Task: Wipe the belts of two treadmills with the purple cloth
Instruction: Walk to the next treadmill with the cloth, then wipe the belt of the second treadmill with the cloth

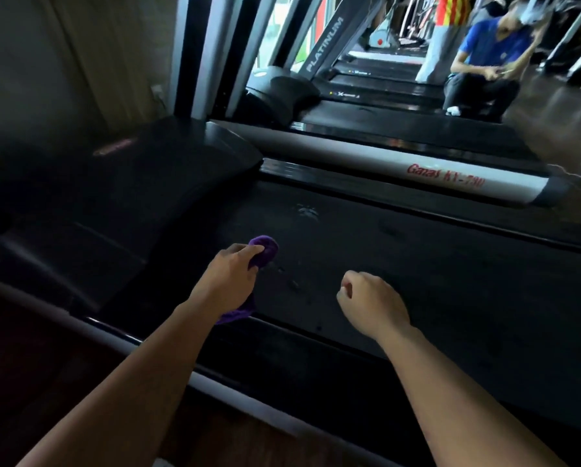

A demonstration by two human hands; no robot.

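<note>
Near treadmill belt (417, 271): dark and scuffed, it spanned the view. Second treadmill (400, 129): stood just beyond. Silver side rail (383, 165): red-lettered, it ran between them. Left hand (228, 278): fingers curled round the purple cloth (265, 249), which sat bunched at the near belt's left end, apparently touching it. Right hand (370, 301): fingers curled in, holding nothing, over the belt.

Dim overall; belt (417, 264) nearly black, detail lost. Daylight enters from windows upper centre, glare on silver rail (366, 156). Left side in deep shadow. Wide-angle bending at edges; background person (484, 62) motion-blurred.
</note>
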